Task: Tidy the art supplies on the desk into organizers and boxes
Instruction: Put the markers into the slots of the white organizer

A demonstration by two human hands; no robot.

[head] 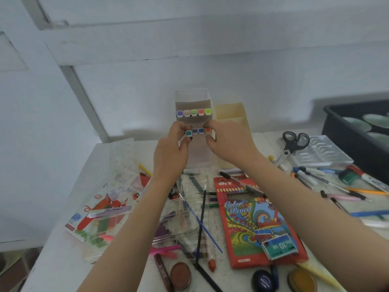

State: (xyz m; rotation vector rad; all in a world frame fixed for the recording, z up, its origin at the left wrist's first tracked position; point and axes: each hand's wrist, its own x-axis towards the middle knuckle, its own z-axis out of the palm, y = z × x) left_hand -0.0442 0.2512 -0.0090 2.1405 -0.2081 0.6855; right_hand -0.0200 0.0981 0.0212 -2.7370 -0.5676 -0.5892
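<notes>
A clear plastic marker box (194, 98) stands upright at the back of the desk, with a row of several markers (194, 112) inside, their coloured caps facing me. In front of the box, a second row of several markers (197, 131) is held between both hands. My left hand (171, 152) pinches the teal-capped end. My right hand (228, 142) grips the orange-capped end. The lower part of the box is hidden behind my hands.
A cream holder (230, 113) stands right of the box. Scissors (292, 144), a clear tray (322, 153) and a dark bin (357, 123) lie at right. A colour pencil box (252, 220), brushes (202, 218), pens (311, 175) and paint pots (181, 276) litter the desk.
</notes>
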